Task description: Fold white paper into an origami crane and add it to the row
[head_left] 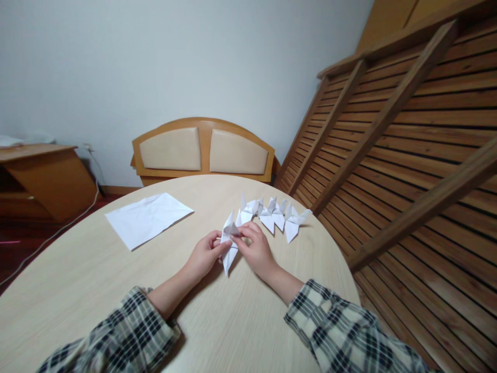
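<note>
Between my two hands is a white folded-paper crane (230,257), its one pointed end toward me and other points rising above my fingers. My left hand (205,254) pinches it from the left side, thumb on the front. On the other side, my right hand (256,249) grips its upper part with thumb and fingers closed. Just beyond my right hand stand several finished-looking white paper cranes (267,217), grouped toward the table's right edge. The fingertips behind the paper are partly hidden.
A creased stack or sheet of white paper (149,218) lies on the round wooden table (89,290), left of my hands. Beyond the table is a headboard (205,150) against the wall. A slatted wooden bed frame (411,171) leans at the right, close to the table edge.
</note>
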A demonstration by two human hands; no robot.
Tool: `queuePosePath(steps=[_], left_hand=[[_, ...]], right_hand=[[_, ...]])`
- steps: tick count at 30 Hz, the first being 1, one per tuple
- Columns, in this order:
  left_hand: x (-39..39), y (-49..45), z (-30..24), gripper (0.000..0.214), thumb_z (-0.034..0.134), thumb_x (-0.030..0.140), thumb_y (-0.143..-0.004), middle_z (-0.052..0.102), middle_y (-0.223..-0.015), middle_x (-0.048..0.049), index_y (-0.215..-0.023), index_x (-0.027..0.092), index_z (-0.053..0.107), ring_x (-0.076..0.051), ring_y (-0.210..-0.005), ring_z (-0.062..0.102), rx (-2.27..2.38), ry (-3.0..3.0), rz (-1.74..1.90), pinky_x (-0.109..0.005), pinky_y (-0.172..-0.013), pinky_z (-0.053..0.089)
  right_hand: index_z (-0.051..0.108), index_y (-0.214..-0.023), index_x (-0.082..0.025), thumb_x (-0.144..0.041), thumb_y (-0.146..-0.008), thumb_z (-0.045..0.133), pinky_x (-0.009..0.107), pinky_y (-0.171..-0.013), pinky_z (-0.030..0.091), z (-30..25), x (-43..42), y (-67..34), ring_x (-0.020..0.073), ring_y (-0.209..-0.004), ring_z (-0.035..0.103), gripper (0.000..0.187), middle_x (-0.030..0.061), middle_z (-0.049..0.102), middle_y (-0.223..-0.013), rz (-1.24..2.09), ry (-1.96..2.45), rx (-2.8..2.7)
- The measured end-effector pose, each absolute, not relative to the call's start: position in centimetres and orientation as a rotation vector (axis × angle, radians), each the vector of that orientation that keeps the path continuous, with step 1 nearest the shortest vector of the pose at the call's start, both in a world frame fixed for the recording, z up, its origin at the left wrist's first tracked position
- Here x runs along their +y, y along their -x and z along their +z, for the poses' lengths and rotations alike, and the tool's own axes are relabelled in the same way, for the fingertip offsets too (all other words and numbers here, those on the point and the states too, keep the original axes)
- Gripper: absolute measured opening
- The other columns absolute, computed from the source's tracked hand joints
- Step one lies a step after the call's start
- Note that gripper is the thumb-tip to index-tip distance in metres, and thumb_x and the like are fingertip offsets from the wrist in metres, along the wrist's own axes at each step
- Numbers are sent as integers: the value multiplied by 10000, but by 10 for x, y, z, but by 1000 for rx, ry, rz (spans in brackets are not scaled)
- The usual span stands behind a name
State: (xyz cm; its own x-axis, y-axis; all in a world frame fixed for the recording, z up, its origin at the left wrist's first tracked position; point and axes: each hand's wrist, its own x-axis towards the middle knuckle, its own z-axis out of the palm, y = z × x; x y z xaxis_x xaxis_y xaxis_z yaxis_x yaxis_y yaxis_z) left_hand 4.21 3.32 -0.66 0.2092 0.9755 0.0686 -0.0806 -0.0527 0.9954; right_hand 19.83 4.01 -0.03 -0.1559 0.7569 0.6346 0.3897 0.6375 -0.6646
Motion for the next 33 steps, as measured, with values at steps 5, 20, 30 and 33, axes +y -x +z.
queuePosePath(steps=[5,20,30,33], left_hand=[[31,-42,-2,297,703,381,-648,466,-501,90,-803,160,579,-90,-465,390,995,-1245,1160,-215,-486,261],[32,-39,-3,343,737,370,-681,590,-643,28,-929,146,662,-95,-535,440,863,-1108,1150,-220,-532,317],[31,-38,-1,310,707,300,-703,677,-799,-33,-969,143,685,-124,-637,551,883,-1035,1179,-226,-570,382],[31,-39,2,279,678,288,-707,685,-802,-40,-943,142,677,-143,-668,586,881,-980,1162,-237,-596,422]], right_hand=[[726,-914,-287,-45,-799,595,350,-813,462,-1,40,-199,186,-902,554,298,24,580,-872,367,846,-1831],[744,-852,-256,12,-754,551,368,-856,460,1,39,-201,200,-944,545,344,35,585,-914,320,859,-1840],[720,-875,-246,19,-764,507,372,-908,457,2,37,-201,175,-988,545,359,39,558,-979,378,839,-1866],[718,-871,-241,28,-760,497,375,-913,455,2,37,-200,177,-996,542,366,43,550,-983,388,845,-1864]])
